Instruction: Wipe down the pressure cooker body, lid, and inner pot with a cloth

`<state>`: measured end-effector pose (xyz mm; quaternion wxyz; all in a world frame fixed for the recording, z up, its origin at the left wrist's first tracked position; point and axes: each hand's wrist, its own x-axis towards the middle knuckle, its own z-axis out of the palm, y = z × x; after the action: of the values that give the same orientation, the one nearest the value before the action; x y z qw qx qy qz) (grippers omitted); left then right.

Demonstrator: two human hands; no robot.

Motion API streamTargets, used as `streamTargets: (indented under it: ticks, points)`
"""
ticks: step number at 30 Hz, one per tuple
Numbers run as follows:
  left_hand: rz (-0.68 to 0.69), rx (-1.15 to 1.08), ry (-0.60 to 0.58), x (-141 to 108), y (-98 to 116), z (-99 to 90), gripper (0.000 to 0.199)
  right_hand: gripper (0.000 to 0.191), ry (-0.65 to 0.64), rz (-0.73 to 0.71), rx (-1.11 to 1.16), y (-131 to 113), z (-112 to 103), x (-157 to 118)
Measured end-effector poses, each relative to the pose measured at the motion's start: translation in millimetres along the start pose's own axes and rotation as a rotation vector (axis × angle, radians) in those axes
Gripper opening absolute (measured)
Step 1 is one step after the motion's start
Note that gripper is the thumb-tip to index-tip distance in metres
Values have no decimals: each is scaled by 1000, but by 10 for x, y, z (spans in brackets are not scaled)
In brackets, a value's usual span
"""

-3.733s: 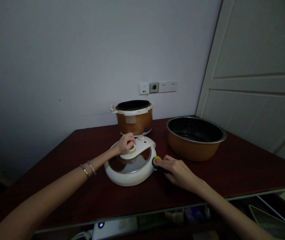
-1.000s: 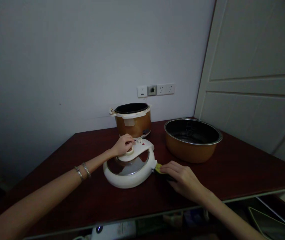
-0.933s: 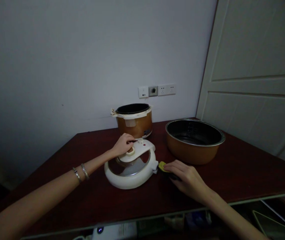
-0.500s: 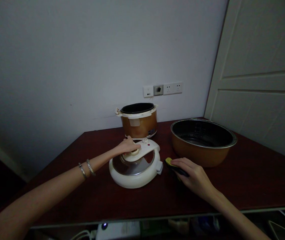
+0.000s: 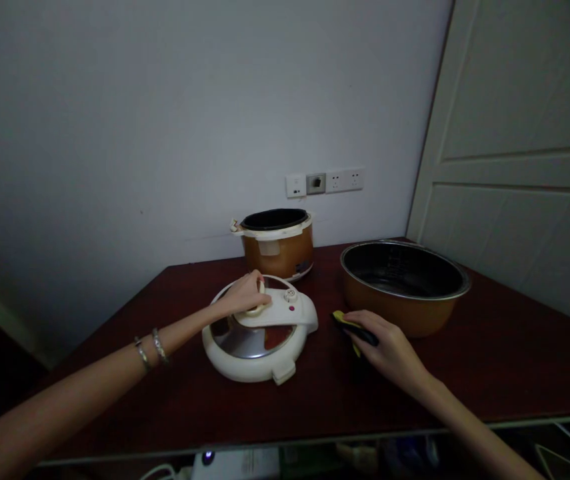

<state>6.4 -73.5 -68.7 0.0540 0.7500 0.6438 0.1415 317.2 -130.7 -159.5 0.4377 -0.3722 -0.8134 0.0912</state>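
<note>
My left hand (image 5: 248, 293) is closed around the knob on top of a white cooker lid (image 5: 249, 370), which lies on the dark red table. In my right hand (image 5: 387, 347) is a black and yellow cloth (image 5: 357, 328), pinched between thumb and fingers, just right of the lid. Behind the lid stands a brown-gold cooker body (image 5: 279, 253) with a white rim and a dark inside. A large inner pot (image 5: 405, 310), gold outside and black inside, sits beyond my right hand.
The table (image 5: 309, 407) ends against a pale wall (image 5: 139, 133) with sockets (image 5: 335, 181). At right rises a white panelled door (image 5: 519, 173). Below the front edge, a white box (image 5: 237, 463) with a lit button and cables lie on a lower shelf.
The lid has turned clockwise and shifted slightly left under my left hand; its side latch now points to the front. My right hand keeps its hold on the cloth, almost in place.
</note>
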Motion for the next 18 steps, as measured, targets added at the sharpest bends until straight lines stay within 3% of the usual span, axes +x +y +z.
streamTargets:
  ticks: [9, 18]
  points:
    - [110, -79, -81, -18, -94, 7, 40, 19, 4, 193, 95, 30, 98, 113]
    - [197, -98, -128, 105, -144, 70, 40, 17, 57, 122, 145, 73, 182, 135]
